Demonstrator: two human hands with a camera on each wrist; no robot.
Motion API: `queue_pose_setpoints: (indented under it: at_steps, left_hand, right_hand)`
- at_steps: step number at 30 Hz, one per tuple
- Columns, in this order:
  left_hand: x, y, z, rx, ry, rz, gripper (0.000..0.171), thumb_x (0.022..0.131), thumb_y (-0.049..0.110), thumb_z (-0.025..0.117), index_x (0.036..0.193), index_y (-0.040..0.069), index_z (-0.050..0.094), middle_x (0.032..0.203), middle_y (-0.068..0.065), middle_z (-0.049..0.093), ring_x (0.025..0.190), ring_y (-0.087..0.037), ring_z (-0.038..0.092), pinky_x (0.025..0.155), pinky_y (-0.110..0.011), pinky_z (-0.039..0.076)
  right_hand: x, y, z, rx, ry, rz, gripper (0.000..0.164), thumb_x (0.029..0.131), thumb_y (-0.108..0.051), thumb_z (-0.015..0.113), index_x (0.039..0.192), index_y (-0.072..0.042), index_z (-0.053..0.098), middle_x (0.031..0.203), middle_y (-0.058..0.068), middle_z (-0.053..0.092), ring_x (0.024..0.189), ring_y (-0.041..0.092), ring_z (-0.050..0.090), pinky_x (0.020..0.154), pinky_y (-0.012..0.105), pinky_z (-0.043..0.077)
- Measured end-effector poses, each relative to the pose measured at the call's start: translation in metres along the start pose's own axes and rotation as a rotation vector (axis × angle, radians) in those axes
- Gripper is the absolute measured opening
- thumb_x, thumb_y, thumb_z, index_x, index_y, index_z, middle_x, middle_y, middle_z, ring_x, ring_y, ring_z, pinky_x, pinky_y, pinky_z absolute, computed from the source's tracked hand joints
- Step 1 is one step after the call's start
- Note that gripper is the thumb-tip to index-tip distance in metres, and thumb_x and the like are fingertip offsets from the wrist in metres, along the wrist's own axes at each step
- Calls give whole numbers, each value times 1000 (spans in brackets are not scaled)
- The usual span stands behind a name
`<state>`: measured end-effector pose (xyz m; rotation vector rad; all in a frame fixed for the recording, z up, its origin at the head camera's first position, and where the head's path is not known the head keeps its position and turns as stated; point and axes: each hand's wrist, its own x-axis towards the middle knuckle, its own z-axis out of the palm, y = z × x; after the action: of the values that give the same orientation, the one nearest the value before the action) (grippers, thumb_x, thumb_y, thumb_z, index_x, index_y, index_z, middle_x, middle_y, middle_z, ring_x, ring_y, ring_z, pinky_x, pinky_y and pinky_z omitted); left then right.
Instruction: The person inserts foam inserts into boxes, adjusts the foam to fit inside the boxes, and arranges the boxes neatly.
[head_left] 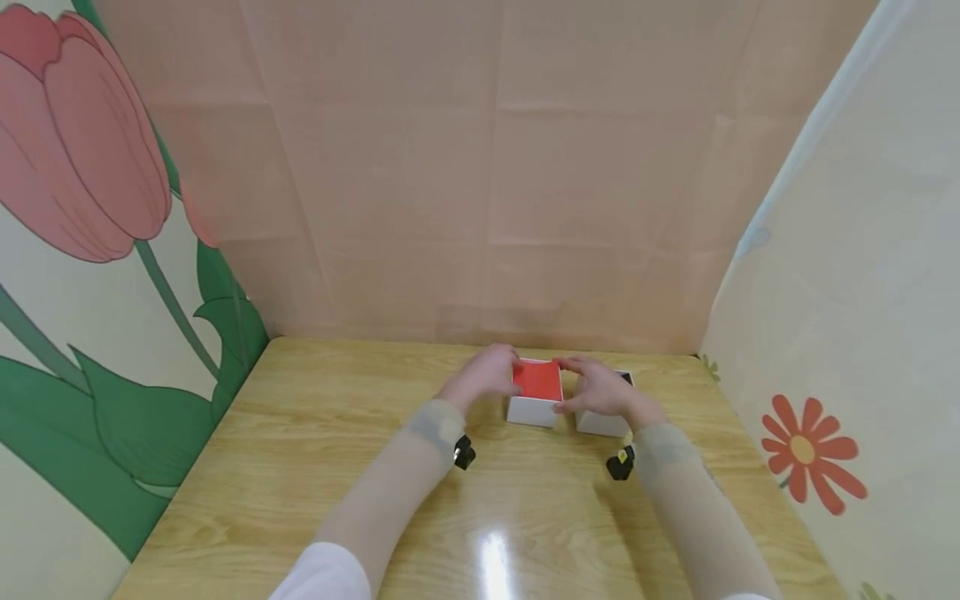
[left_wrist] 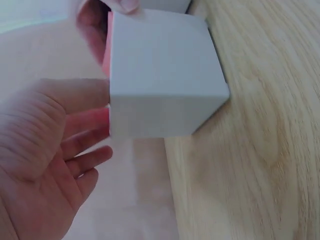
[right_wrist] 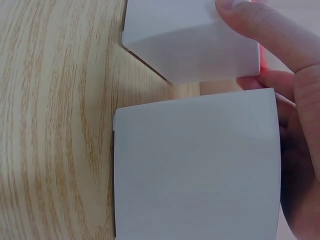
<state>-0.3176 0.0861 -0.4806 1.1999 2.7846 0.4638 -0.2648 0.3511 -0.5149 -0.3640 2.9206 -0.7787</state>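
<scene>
A white box (head_left: 533, 412) with a red top surface (head_left: 537, 380) stands toward the back of the table, between both hands. At its left side is my left hand (head_left: 483, 377), with thumb and fingertips reaching over the rim onto the red. In the left wrist view, the other fingers (left_wrist: 90, 165) extend loosely past the box. My right hand (head_left: 600, 387) holds the same box at its right side: the thumb (right_wrist: 270, 30) presses the front face while a finger reaches the far corner. Under that hand sits a second white box (right_wrist: 197, 165), partly hidden.
Dark contents (head_left: 625, 377) show at the top of the second box, which stands just right of the first. Behind them the wooden table (head_left: 360, 400) meets a pinkish cloth backdrop (head_left: 375, 208). Printed panels with a tulip (head_left: 82, 142) and a red flower (head_left: 813, 450) flank the table.
</scene>
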Motion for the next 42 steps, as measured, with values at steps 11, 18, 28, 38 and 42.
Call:
queue_pose_setpoints:
  at_steps: [11,18,28,38,42]
  left_hand:
    - [2,16,9,-62,26,10,50,98,32,81,142,12,71,143,-5,66,130,-22,59,109,-34,48]
    - [7,24,19,-92,80,34,40,100,29,78,136,13,75,136,-2,70,120,-19,63,100,-32,53]
    - [12,30,27,-77,87,71,26,101,29,76,123,16,80,129,-1,72,115,-17,63,101,-30,52]
    - [13,29,25,-44,72,48,41,100,35,77,136,15,75,141,-4,65,125,-21,58,104,-33,51]
    - [13,28,23,-23,71,55,46,100,35,77,140,13,72,143,-6,65,123,-21,59,99,-32,53]
  right_hand:
    - [0,0,3,18,4,-39,117,78,-48,96,169,-11,34,157,16,54,121,37,64,109,63,46]
    - [-3,-3,0,-1,19,-61,106,78,-49,96,162,-7,46,157,16,54,142,40,51,114,64,41]
    - [-4,-5,-1,-8,22,-63,105,79,-48,95,162,-7,46,158,17,53,141,40,52,114,63,41]
    - [-7,-8,-3,6,14,-60,105,79,-48,95,162,-7,45,158,17,53,141,39,52,113,63,42]
    - [-6,-7,-2,10,14,-68,105,79,-47,96,162,-8,46,158,16,54,142,39,52,113,63,42]
